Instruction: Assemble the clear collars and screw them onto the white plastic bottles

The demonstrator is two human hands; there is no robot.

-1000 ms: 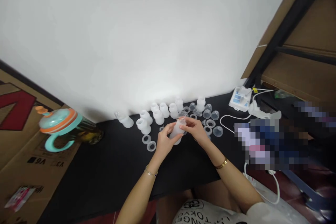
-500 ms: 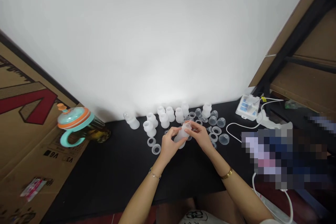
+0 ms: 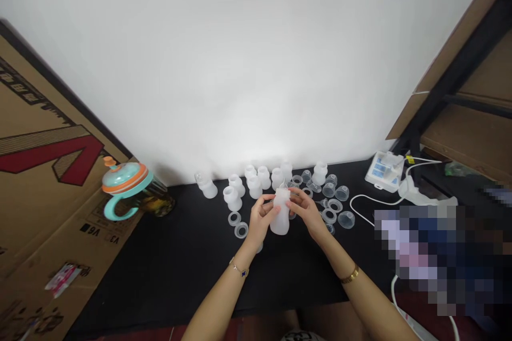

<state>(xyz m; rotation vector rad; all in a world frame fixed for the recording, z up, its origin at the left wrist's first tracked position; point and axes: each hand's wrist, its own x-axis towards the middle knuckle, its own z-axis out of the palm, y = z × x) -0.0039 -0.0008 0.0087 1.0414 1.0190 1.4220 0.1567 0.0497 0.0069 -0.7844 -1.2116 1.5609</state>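
Note:
Between my hands, above the black table, is a frosted white baby bottle [image 3: 280, 219], its base toward me and a clear teat [image 3: 282, 185] at its far end. My left hand [image 3: 262, 217] grips the bottle's side. On the opposite side my right hand [image 3: 307, 214] has its thumb and fingers round the neck. Several more white bottles [image 3: 232, 200] stand behind my hands. Two collar rings [image 3: 241, 230] lie left of my left hand. To the right are more rings [image 3: 335, 205] and clear domed caps [image 3: 346, 219].
A bottle with a clear top [image 3: 206, 185] stands apart at the back left. Further left is a teal-lidded jug [image 3: 138, 192] by a cardboard box [image 3: 52, 192]. A power strip [image 3: 384, 171] and white cable [image 3: 372, 199] lie right, beside a blurred-out patch. A white wall rises behind.
The held bottle has tipped so its base now faces me and more of its body shows. Both hands stay on it. The whole view has shifted slightly.

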